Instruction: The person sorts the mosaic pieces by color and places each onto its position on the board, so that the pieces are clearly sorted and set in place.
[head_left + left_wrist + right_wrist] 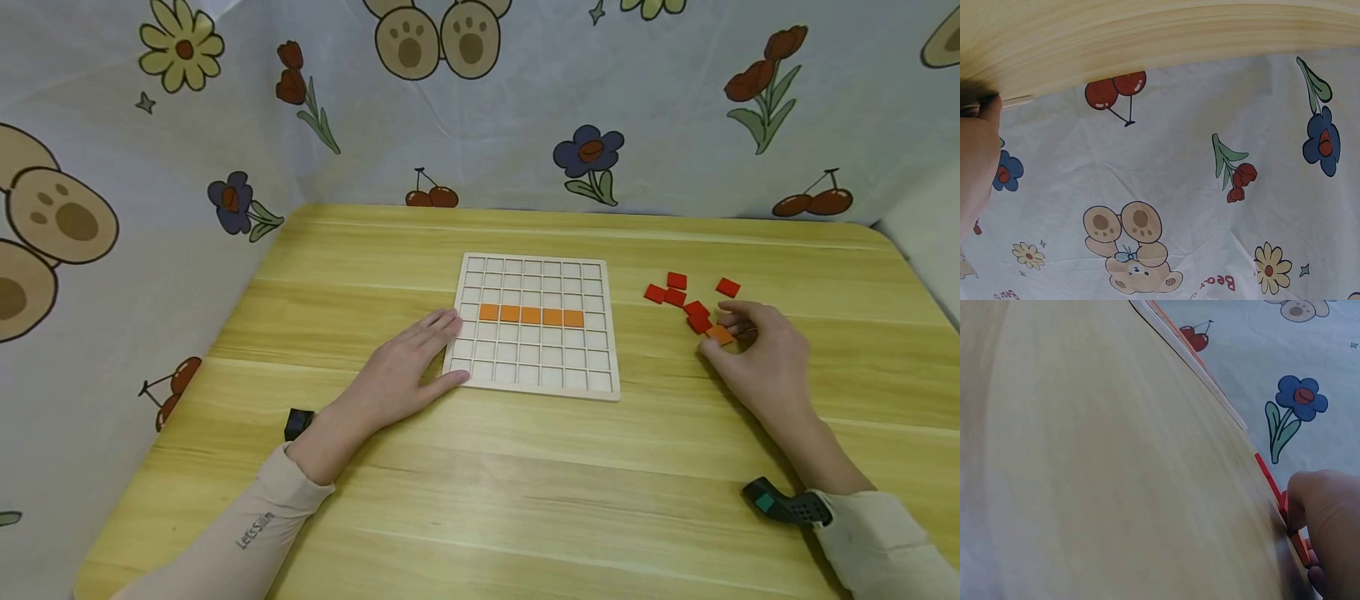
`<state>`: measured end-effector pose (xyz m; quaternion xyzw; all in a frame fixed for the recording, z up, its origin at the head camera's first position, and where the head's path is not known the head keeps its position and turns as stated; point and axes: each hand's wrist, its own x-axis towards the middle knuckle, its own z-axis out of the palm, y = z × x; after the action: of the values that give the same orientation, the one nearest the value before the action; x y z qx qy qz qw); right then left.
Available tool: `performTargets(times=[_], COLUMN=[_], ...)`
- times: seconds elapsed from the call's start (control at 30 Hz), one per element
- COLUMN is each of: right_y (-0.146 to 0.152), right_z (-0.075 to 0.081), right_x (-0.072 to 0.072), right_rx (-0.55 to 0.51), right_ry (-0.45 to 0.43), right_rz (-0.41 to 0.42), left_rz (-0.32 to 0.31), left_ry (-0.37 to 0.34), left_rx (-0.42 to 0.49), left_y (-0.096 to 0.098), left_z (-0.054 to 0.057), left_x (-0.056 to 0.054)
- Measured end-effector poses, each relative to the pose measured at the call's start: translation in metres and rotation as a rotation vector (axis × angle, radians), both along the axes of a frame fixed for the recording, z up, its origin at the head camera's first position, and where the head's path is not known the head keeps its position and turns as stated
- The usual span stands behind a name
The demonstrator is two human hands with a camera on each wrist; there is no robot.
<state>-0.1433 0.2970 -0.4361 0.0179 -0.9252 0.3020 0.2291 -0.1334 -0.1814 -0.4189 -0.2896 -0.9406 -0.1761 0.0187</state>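
A pale square grid board [537, 392] lies on the table, with several orange square tiles [530, 316] in an unbroken row across its middle. My left hand [401, 371] rests at the board's left side, fingers extended and the thumb on its lower left corner. To the right of the board, my right hand [768, 358] pinches a loose orange tile [720, 335] between curled fingers and thumb, low over the table. Several red tiles [676, 297] lie scattered just beyond that hand. In the right wrist view, the hand [1332, 525] partly hides the tiles at the table line.
The wooden table [480, 500] reaches back to a white cloth [480, 125] printed with flowers, cherries and bear paws. A black band [786, 504] sits on the right wrist, and a small black device [298, 423] shows at the left wrist.
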Motion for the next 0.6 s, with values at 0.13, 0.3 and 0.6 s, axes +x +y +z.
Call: performTargets(times=[0.13, 0.3, 0.6], right_y=[-0.0009, -0.0017, -0.0051], right_z=[0.0, 0.0014, 0.0037], right_x=[-0.0007, -0.0001, -0.0007], right_rx=[-0.029, -0.052, -0.047], right_ry=[0.015, 0.035, 0.12], right_rz=[-0.032, -0.062, 0.056], left_rz=[0.001, 0.0, -0.001], left_ry=[-0.002, 0.002, 0.002], left_rx=[0.0, -0.002, -0.002], left_y=[-0.0002, -0.0001, -0.0003], left_z=[0.0001, 0.0003, -0.0007], left_x=[0.0004, 0.0009, 0.0007])
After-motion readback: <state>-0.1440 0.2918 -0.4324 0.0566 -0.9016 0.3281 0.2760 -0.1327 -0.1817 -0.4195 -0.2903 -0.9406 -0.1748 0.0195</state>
